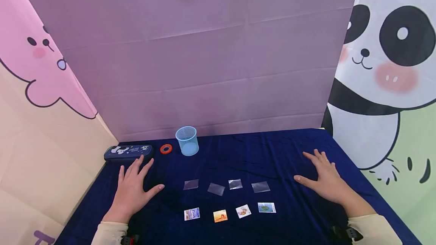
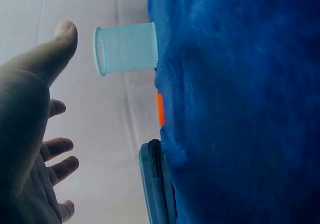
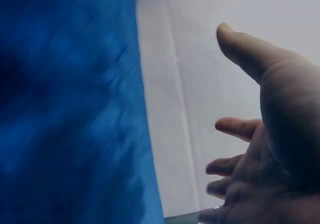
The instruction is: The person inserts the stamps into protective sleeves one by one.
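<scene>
My left hand (image 1: 133,190) hovers over the left side of the table with fingers spread, holding nothing. Nearest to it is a dark blue pencil case (image 1: 127,152) with a panda print. On the right, my right hand (image 1: 325,180) is held out with spread fingers and nothing in it. Between the hands lie several small picture cards in a row: a purple-blue one (image 1: 192,214), an orange one (image 1: 220,216), a white one (image 1: 243,211) and a blue-green one (image 1: 267,207). Behind them is a row of small clear plastic pieces (image 1: 216,189).
A light blue mesh cup (image 1: 187,141) stands upright at the back of the table. Left of it lies an orange-red tape roll (image 1: 165,149). Dark blue cloth (image 1: 289,150) covers the table, with a mauve fabric backdrop (image 1: 218,56) behind and printed cloths on both sides.
</scene>
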Tool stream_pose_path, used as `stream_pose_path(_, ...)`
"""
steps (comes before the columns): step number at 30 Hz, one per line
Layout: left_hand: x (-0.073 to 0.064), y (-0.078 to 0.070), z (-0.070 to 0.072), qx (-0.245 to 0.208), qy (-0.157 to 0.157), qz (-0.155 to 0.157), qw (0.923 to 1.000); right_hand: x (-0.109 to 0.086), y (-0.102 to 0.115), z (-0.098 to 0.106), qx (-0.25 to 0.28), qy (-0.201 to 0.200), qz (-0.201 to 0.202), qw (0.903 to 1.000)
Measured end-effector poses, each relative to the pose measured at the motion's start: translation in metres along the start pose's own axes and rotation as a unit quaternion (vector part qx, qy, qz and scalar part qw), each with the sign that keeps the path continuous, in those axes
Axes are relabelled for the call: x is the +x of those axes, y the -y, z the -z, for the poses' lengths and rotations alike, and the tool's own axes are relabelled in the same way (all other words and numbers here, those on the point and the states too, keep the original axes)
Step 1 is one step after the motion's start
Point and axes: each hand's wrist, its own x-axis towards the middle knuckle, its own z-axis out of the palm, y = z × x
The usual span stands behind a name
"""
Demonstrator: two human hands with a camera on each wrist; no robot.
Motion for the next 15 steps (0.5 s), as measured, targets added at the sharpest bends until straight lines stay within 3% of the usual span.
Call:
stream_pose_path(4, -0.001, 0.002, 0.001, -0.01, 0.009, 0.003, 0.9999, 0.0, 0.012, 0.004, 0.058, 0.027, -0.007, 0.9979)
stream_pose_path(15, 0.007, 0.006, -0.001, -0.037, 0.033, 0.027, 0.9984, 0.007, 0.039, -0.002, 0.057, 0.018, 0.018, 0.998)
